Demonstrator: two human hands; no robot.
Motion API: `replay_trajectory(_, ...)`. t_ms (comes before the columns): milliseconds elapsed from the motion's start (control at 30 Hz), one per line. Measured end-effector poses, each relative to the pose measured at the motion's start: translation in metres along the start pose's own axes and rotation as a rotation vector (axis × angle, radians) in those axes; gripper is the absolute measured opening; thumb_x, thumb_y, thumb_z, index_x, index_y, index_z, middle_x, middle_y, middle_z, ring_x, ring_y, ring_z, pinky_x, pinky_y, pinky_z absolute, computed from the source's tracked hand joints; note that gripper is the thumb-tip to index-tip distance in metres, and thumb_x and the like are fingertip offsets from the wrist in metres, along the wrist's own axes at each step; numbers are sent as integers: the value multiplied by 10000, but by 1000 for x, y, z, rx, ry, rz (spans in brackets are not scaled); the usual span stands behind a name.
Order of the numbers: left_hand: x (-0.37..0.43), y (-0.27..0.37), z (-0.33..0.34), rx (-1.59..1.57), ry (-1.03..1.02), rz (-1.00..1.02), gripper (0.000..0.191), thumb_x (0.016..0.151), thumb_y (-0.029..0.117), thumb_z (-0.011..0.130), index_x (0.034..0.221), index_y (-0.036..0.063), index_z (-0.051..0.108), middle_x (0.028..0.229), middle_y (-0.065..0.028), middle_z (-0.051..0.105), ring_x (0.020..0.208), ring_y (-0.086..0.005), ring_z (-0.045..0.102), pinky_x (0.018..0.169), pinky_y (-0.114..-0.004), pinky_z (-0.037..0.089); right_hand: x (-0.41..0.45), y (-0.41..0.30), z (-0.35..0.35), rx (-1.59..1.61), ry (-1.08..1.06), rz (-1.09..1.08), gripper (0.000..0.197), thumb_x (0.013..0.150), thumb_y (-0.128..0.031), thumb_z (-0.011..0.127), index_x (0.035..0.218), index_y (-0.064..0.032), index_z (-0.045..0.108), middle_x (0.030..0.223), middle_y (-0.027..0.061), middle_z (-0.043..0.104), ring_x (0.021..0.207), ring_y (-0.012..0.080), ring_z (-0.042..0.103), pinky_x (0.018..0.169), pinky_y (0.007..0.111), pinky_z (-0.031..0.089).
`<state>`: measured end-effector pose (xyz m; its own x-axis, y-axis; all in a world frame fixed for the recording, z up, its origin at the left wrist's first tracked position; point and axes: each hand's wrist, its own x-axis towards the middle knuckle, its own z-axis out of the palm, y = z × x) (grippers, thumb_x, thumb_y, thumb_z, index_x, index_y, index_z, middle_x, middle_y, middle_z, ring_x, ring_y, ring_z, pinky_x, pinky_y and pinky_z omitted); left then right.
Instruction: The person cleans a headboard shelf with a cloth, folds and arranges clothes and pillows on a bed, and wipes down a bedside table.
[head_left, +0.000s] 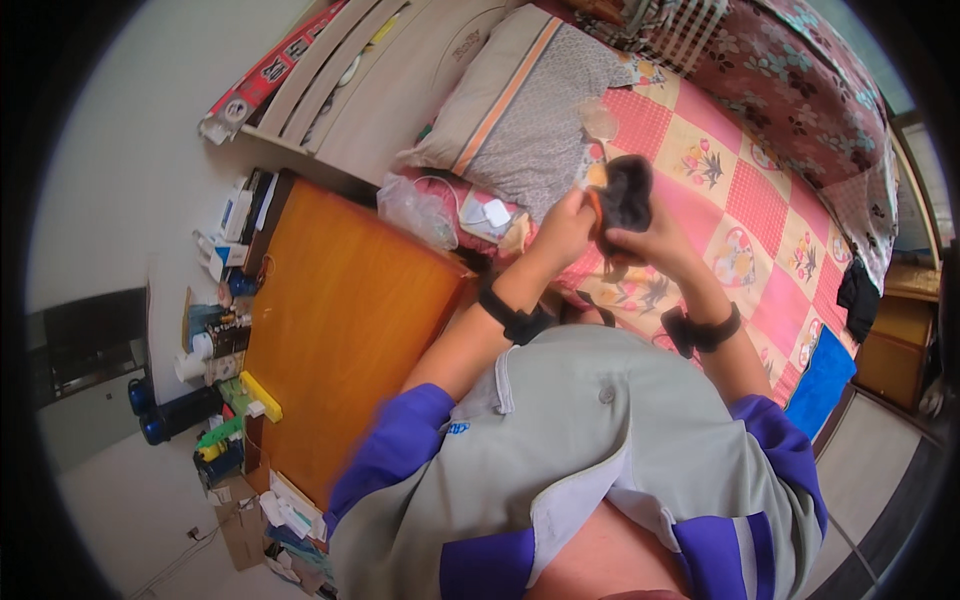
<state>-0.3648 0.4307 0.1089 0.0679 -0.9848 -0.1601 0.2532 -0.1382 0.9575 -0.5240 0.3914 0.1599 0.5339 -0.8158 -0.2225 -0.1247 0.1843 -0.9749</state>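
Above the bed, both of my hands hold a dark, soft fabric item with an orange edge; its exact kind cannot be told. My left hand grips it at the orange edge. On the other side, my right hand has its thumb across the front of the dark fabric, fingers partly hidden behind it. A black strap sits around each wrist. Just beyond the item, a small pale, translucent thing lies near the patterned pillow.
The checked floral bedsheet spreads beneath my hands. A clear plastic bag and a white charger lie at the bed's near left. An orange-brown wooden tabletop stands left, a blue cloth right, and a folded floral blanket at the far side.
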Motion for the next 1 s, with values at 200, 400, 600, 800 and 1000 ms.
replay_trajectory(200,-123,17,-52,94,146,-96,203,866,42,480,1064,-2,487,912,-52,557,799,-105,544,683,-234,459,-30,1,75,-123,-261,256,541,720,-34,680,1192,20,421,966,97,580,850,140,574,684,266,508)
replay_trajectory(400,-213,7,-117,-94,454,20,100,822,-4,490,920,16,487,880,-42,551,773,-97,515,720,-241,438,-46,3,130,-143,-525,197,534,778,-66,639,1258,5,417,944,86,594,693,140,604,530,243,521)
replay_trajectory(600,-263,17,-127,-235,563,148,59,869,34,465,918,64,454,855,-28,535,712,-92,532,614,-239,457,-47,-8,136,-235,-587,353,453,802,-103,607,1216,-8,449,896,90,597,677,145,613,456,258,523)
replay_trajectory(800,-280,33,-80,-269,717,201,31,887,46,453,913,63,453,841,-20,528,667,-76,520,519,-212,421,-27,17,119,-409,-674,257,460,767,-157,656,1173,2,509,953,128,620,773,192,622,667,292,508)
replay_trajectory(1000,-285,32,-41,-256,929,358,152,912,47,411,1046,32,482,971,-59,545,848,-123,538,785,-250,433,-29,39,102,-519,-782,88,319,825,-156,619,1083,25,569,903,92,628,793,156,591,736,298,473)
